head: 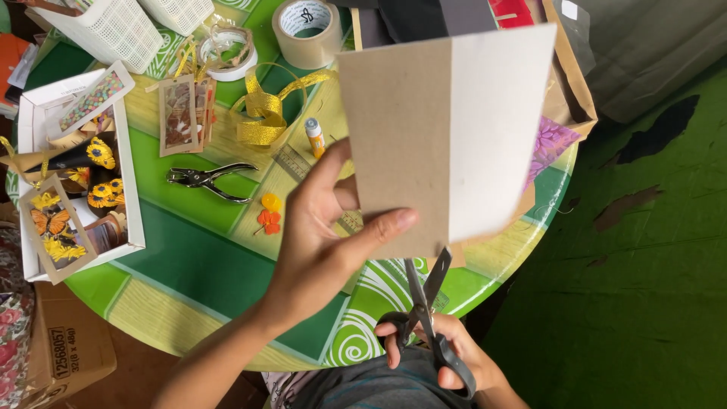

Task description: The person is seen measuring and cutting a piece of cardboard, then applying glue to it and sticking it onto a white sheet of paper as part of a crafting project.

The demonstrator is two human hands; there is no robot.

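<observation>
Over the round green table (227,257), head view looking down
Left hand (322,242): grasping the lower edge of a folded cardboard sheet (447,136), thumb across the brown face, fingers behind; held up above the table, tilted toward the camera.
Right hand (447,356): clenched through the loops of black scissors (424,310); blades parted, tips at the sheet's bottom edge near the fold.
Sheet: brown half left of the fold, white half right; hides the table's far right.
Doing it well (judgement): keep the sheet taut and level, pinch close beside the cut line, thumb clear of the blades; feed card deep into the blades, long strokes, turn the card and not the scissors.
Count, tape: two rolls, one tan (307,30), one white-rimmed (227,53).
Count, baskets: two white (106,30), top left.
Count, tools: one hole punch (208,180), one glue stick (315,138), one ruler, partly hidden.
Count, trims: one gold ribbon (265,113), two small paper flowers (269,213).
Count, boxes: one white tray (136,220) of sunflower and butterfly cards; exact card number unclear.
</observation>
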